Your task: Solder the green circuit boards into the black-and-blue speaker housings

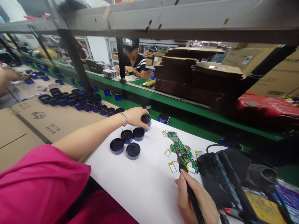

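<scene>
My left hand (135, 116) reaches across to the far edge of the white work surface. Its thumb and fingers close around a round blue-and-black housing (147, 119). A small green board (148, 107) shows just past the fingertips. Nearer to me stand several more open round housings (133, 150), black inside with blue sides. In my right hand (196, 197) is a soldering iron (183, 168), held like a pen. Its tip points into a pile of green circuit boards (176, 144), with small silver battery cells (172, 167) lying about them.
Many blue-black housings (78, 105) stand in rows on cardboard (30, 124) at left. A green conveyor belt (198, 132) runs behind the white surface, carrying some housings (163, 118). A dark soldering-station stand (224, 177) sits at right. Co-workers (134, 60) are beyond and at far left.
</scene>
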`<state>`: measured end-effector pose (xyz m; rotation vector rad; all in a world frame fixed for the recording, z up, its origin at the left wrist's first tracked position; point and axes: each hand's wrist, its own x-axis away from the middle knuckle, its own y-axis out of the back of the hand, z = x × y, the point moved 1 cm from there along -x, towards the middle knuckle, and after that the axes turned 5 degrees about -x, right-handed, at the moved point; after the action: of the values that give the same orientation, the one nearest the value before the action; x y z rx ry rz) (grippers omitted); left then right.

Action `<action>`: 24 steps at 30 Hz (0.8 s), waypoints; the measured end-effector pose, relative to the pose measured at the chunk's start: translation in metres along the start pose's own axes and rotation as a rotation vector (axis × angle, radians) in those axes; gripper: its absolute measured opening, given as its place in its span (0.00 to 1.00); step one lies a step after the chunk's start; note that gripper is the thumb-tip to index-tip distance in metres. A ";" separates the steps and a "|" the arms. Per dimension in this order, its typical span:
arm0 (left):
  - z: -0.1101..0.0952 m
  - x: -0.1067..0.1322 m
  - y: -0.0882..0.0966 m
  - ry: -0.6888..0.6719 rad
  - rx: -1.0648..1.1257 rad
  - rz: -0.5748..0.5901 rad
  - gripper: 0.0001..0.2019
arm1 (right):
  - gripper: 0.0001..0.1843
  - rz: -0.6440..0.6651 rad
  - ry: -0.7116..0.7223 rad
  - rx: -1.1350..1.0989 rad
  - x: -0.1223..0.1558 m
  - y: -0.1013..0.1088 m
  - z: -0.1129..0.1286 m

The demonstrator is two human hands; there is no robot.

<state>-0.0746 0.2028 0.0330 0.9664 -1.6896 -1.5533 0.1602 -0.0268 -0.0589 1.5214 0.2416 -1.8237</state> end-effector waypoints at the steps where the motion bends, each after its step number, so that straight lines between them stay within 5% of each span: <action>1: -0.002 0.000 -0.002 -0.004 -0.024 0.001 0.40 | 0.18 -0.002 -0.008 0.003 0.001 0.000 0.000; 9: -0.007 -0.004 -0.002 0.000 -0.127 0.008 0.31 | 0.16 -0.015 -0.041 0.015 0.002 0.000 0.004; 18: -0.004 -0.001 0.013 -0.008 -0.069 -0.006 0.40 | 0.19 -0.010 -0.032 -0.007 0.001 0.000 0.004; 24: -0.002 -0.004 0.020 -0.052 -0.078 -0.102 0.15 | 0.17 -0.012 -0.049 0.014 0.001 0.000 0.005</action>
<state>-0.0731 0.2055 0.0535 0.9933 -1.6243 -1.7114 0.1561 -0.0304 -0.0584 1.4860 0.2145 -1.8732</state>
